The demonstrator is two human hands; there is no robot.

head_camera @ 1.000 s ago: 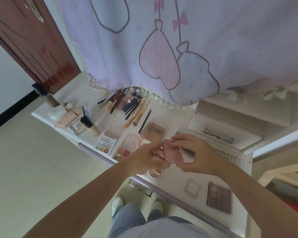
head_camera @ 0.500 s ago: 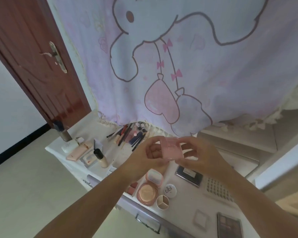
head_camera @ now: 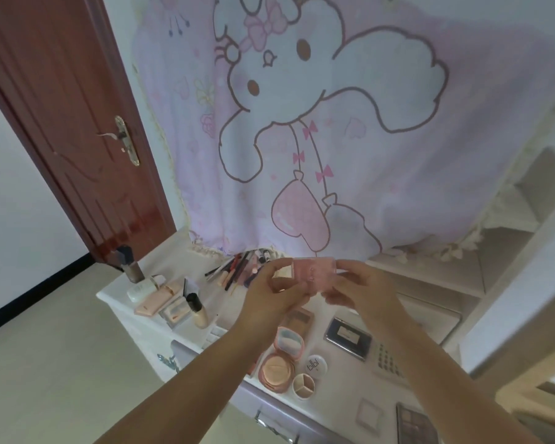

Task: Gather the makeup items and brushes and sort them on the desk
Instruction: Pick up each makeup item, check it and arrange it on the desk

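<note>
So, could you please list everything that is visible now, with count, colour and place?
Small square compact case: 1, pink, held up over the desk by both hands.
Round open cushion compact: 1, pink, desk front.
Round lid with letters: 1, white, right of the cushion compact.
Round three-part pot: 1, beige, desk front edge.
Foundation bottle with black cap: 1, beige, desk left.
Brushes and pencils: many, mixed colours, desk back, under the curtain.
Rectangular eyeshadow palette: 1, dark, desk right front.
Cartoon curtain: 1, pink and white, behind the desk.
Wooden door: 1, red-brown, left.
Desk: 1, white.
Left hand: grips the case.
Right hand: grips the case.
</note>
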